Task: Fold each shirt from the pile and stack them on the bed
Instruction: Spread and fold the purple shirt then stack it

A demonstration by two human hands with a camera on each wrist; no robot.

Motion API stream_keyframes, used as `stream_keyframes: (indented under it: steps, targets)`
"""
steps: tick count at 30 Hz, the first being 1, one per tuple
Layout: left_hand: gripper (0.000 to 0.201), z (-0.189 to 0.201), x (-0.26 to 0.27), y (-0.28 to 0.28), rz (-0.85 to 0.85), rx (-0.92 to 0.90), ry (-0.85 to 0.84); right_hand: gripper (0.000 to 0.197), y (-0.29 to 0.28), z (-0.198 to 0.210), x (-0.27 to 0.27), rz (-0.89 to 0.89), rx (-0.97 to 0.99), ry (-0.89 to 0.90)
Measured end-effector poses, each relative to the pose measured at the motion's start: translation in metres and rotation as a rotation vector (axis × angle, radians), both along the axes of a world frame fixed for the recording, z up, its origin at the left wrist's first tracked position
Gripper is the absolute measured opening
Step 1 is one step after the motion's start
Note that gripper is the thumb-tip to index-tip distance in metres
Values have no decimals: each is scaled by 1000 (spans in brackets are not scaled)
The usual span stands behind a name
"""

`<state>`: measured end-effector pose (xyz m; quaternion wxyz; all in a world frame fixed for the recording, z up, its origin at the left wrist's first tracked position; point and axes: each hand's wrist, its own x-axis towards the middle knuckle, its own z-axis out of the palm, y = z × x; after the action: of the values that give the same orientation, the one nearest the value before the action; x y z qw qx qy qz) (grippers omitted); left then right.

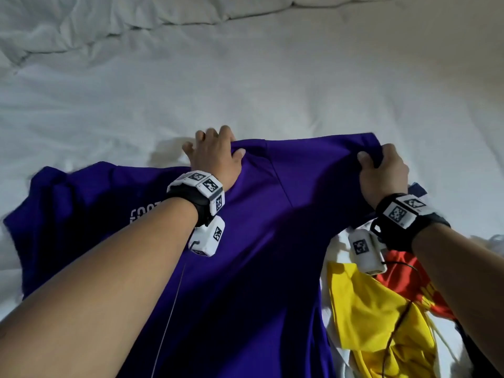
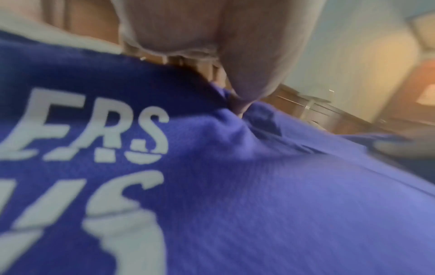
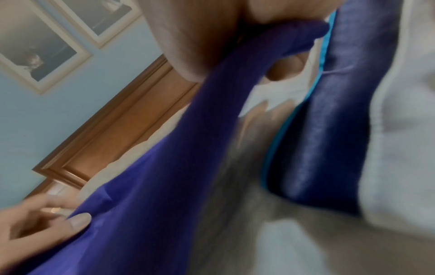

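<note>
Left fingers [image 1: 203, 137]: spread, tips hidden behind shirt edge; cloth pinched by thumb.
Right fingers [image 3: 284, 68]: curled, cloth pinched; tips partly hidden.
Purple shirt [image 1: 245, 241]: spread on bed [image 1: 272, 77]; lettering partly covered.
Pile [image 1: 381, 309]: at right, cut off.

Pale blue wall [image 3: 70, 104] with framed pictures [image 3: 40, 46], wooden headboard [image 3: 122, 134].

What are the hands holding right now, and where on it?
Both hold the purple shirt. The right hand grips its far right corner; the left hand pinches its far edge, thumb on top.
</note>
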<state>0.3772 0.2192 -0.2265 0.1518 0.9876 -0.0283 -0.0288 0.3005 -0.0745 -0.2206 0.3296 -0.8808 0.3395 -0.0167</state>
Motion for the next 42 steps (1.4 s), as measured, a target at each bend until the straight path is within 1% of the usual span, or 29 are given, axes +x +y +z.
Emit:
stream_keyframes:
  steps: [2,3,4,6,8,9,10,11,12,13,14,15,18,19,20,22,24,26,28,31,33,34,36,37,38,39,40,41,42]
  targets:
    - [45,3,-19,-9,-13,76,-98,38,-1,-2,-3,31,38,77]
    - [45,6,-32,-15,-43,59,-143,40,0,-3,-6,35,64,85]
    - [39,8,-48,-21,-88,15,-181,41,3,-2,-11,32,76,61]
    - [19,8,-84,-30,-204,-74,-229,42,9,2,-26,34,-19,-59]
    - [14,4,-124,-37,-322,-137,-207,35,19,7,-51,47,-128,-159]
    - [19,-1,-141,-40,-370,-139,-158,26,26,9,-65,56,-98,-153]
    - [29,-10,-156,-42,-405,-92,-94,16,35,9,-80,84,-33,-85]
    - [41,-19,-168,-42,-426,-14,-24,12,44,7,-96,139,28,25]
    - [52,-29,-175,-39,-430,56,33,13,54,4,-111,211,68,136]
    - [59,-38,-178,-34,-429,103,74,14,64,1,-125,267,86,221]
    - [62,-46,-178,-28,-432,128,98,14,73,-1,-139,289,87,258]
    - [64,-52,-176,-23,-442,137,100,14,82,0,-151,287,77,252]
    - [64,-61,-165,-13,-447,155,93,5,97,3,-183,312,14,70]
    - [63,-62,-161,-12,-441,155,94,10,100,5,-195,356,-13,25]
    - [63,-62,-157,-11,-431,156,92,18,101,3,-208,417,-52,24]
    - [61,-62,-152,-10,-420,168,105,27,103,-2,-231,531,-215,135]
    - [60,-59,-148,-11,-414,189,139,22,101,-8,-244,579,-345,214]
    - [61,-51,-152,-14,-391,201,161,16,97,-10,-247,565,-379,219]
    - [63,-39,-166,-16,-356,179,119,13,97,-11,-248,508,-339,198]
    - [64,-33,-208,-8,-380,172,62,16,91,-4,-246,334,-104,199]
    - [66,-38,-234,6,-369,203,101,16,84,5,-242,224,-58,250]
    - [68,-43,-243,14,-346,217,122,15,82,10,-240,174,-85,287]
    - [69,-50,-252,25,-309,229,141,10,85,13,-237,113,-230,335]
    - [70,-53,-253,27,-304,226,142,14,93,14,-237,125,-317,299]
    - [69,-55,-253,27,-304,216,142,25,105,13,-238,176,-371,202]
    - [69,-56,-252,26,-304,199,138,38,119,12,-241,284,-382,84]
    - [68,-57,-251,27,-305,181,134,50,133,7,-245,469,-380,11]
    - [67,-58,-250,28,-311,167,136,59,146,-1,-252,688,-395,-2]
    - [66,-59,-249,31,-321,166,139,65,153,-12,-260,871,-426,29]
